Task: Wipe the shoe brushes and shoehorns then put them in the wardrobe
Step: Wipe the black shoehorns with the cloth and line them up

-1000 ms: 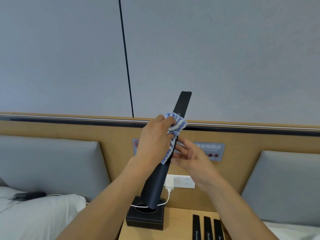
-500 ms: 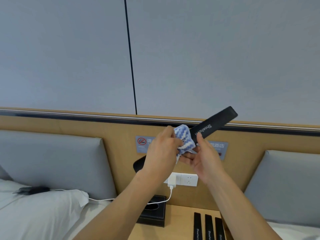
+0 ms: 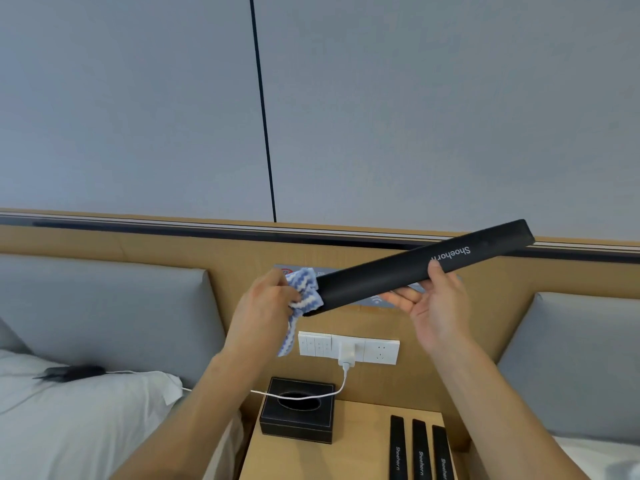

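Head view, counted out: four black shoehorns in all, one held up and three lying on the nightstand (image 3: 356,441); one blue-and-white cloth (image 3: 304,296); one black tissue box (image 3: 298,410); two hands.

The held shoehorn (image 3: 408,271) is raised in front of the wooden headboard (image 3: 173,251), slanting from its lower end at about 8 o'clock up to its square end at about 2 o'clock, with the white word "Shoehorn" near the upper end. The right hand (image 3: 436,306) is below it, at about 5 o'clock from its middle: the thumb lies over the front edge just under the lettering and the fingers reach beneath, so the hand grips the shoehorn. The left hand (image 3: 266,306) is at the shoehorn's lower end, at 9 o'clock from it, fingers curled round the cloth, which is bunched against that end; a tail of cloth hangs down towards 6 o'clock.

The three other shoehorns (image 3: 420,452) lie side by side at the 5 o'clock part of the view, parallel, each lettered. The tissue box sits on the nightstand at their 9 o'clock, a white charger cable (image 3: 311,396) draped across its top from the wall socket panel (image 3: 381,351). White pillow (image 3: 86,393) at 8 o'clock.
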A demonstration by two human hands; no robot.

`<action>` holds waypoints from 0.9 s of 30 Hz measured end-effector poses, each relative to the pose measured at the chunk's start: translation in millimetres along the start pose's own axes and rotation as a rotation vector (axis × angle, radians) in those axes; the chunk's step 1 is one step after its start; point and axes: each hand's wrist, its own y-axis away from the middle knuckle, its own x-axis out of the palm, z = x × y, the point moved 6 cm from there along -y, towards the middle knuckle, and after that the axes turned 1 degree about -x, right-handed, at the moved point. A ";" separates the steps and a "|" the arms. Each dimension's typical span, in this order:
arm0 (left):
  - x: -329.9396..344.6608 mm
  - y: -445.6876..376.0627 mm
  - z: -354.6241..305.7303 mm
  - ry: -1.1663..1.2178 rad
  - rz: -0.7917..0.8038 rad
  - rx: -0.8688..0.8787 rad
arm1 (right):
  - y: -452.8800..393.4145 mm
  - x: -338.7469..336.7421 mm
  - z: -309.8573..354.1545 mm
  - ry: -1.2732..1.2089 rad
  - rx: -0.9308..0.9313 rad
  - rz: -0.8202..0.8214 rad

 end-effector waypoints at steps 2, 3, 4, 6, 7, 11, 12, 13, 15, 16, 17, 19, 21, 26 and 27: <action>0.5 -1.0 4.8 -0.009 0.018 -0.017 | 0.4 2.9 1.1 0.011 -0.004 0.009; 0.6 -2.0 5.5 0.000 0.032 -0.029 | 0.7 4.9 1.8 0.017 -0.008 0.015; 0.6 -3.2 5.3 0.009 0.046 -0.044 | 1.3 7.1 2.5 0.025 -0.012 0.022; -1.2 -5.5 0.1 0.000 0.040 -0.031 | 2.6 11.8 3.6 0.043 -0.014 0.034; -2.1 -5.5 -3.9 -0.005 0.032 -0.009 | 3.6 13.8 3.3 0.053 -0.013 0.039; 2.8 -7.4 -23.2 0.012 0.082 0.092 | 12.0 23.6 -5.7 0.102 0.010 0.064; 4.2 -8.9 -29.1 0.029 0.090 0.114 | 14.9 26.0 -10.0 0.116 0.021 0.074; 4.4 -11.8 -34.6 0.053 0.083 0.126 | 17.8 28.3 -14.8 0.131 0.037 0.086; 1.6 -17.6 -45.9 0.099 0.050 0.139 | 23.5 32.5 -23.8 0.158 0.071 0.123; -0.7 -20.1 -50.8 0.124 0.037 0.142 | 25.6 34.9 -26.9 0.172 0.085 0.155; -2.9 -22.7 -54.2 0.160 0.034 0.140 | 27.4 36.5 -29.2 0.188 0.099 0.198; -6.6 -27.6 -54.7 0.265 0.038 0.116 | 30.7 39.2 -30.0 0.212 0.136 0.321; -8.0 -31.3 -48.3 0.382 0.051 0.064 | 33.8 39.7 -26.3 0.241 0.151 0.479; -2.8 -34.0 -36.9 0.696 0.112 -0.034 | 33.4 32.0 -13.7 0.434 0.002 0.654; -0.6 -33.5 -37.1 0.736 0.133 -0.041 | 33.4 30.9 -12.1 0.451 -0.020 0.652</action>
